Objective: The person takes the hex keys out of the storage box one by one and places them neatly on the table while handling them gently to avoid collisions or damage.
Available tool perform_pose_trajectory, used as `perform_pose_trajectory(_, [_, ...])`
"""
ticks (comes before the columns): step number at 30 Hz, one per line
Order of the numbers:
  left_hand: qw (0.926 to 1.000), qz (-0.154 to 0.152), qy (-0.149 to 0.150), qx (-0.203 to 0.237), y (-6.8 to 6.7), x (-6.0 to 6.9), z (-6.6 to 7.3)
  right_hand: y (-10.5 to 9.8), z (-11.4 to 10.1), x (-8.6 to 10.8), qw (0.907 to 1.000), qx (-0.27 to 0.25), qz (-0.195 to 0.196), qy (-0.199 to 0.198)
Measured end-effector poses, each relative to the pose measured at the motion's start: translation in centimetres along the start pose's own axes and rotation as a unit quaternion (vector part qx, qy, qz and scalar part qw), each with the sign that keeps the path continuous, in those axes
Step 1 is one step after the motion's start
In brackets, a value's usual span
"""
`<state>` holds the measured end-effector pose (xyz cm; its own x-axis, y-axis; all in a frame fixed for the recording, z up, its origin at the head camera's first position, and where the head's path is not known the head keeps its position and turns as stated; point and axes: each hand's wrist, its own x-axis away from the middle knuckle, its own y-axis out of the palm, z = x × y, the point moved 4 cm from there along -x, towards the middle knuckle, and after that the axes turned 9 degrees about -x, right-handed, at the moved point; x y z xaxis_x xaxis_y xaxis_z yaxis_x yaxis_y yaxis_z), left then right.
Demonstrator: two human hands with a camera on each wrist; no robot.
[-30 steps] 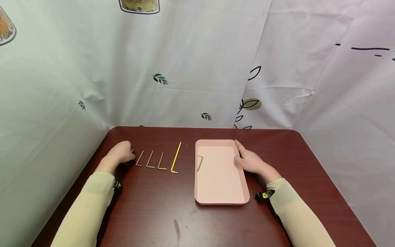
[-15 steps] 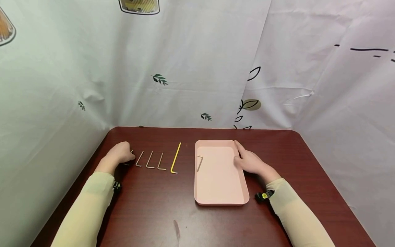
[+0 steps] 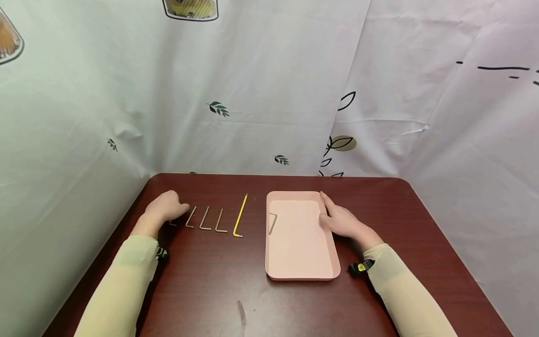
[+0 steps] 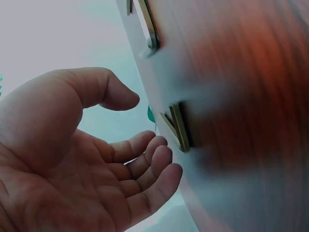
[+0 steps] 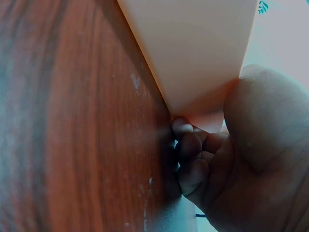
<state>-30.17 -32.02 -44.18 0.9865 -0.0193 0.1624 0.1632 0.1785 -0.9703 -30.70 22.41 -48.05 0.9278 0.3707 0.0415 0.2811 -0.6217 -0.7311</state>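
Note:
In the head view, my left hand (image 3: pixel 165 206) hovers at the far left of the row of hex keys. The left wrist view shows its thumb parted from loosely bent fingers, nothing between them, beside a metal hex key (image 4: pixel 178 128) on the table. Most of that key is hidden under the hand in the head view. Farther right lie several more metal hex keys (image 3: pixel 205 219) and a longer yellow hex key (image 3: pixel 240 216). My right hand (image 3: pixel 343 221) grips the right side of a pink tray (image 3: pixel 301 252), thumb over the rim. One small hex key (image 3: pixel 273 223) lies inside the tray.
Everything lies on a dark red-brown wooden table (image 3: pixel 202 290) with rounded far corners. White patterned cloth (image 3: pixel 261 84) hangs behind it and along both sides. A dark smear (image 3: pixel 241 312) marks the table near its front.
My left hand has spread its thumb out to the right and risen slightly, its fingers parting beside the leftmost hex key. The right hand and tray have stayed put.

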Motion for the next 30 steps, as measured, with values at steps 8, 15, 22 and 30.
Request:
perform_pose_trajectory(8, [0.9979,0.064,-0.011,0.002,-0.2,0.0,2.0,0.1,0.0,0.1,1.0000,-0.001,0.000,-0.001])
perform_pose_trajectory(15, [0.9950,0.100,-0.005,0.006,-0.6,0.1,3.4,0.2,0.0,-0.1,1.0000,0.002,0.003,-0.006])
perform_pose_trajectory(22, [0.9926,0.120,0.015,-0.012,-0.4,0.0,4.1,0.1,-0.1,0.0,1.0000,0.001,-0.001,-0.004])
perform_pose_trajectory(30, [0.9906,0.130,0.035,-0.022,-0.3,-0.2,5.7,0.1,-0.1,0.0,1.0000,0.007,0.005,-0.004])
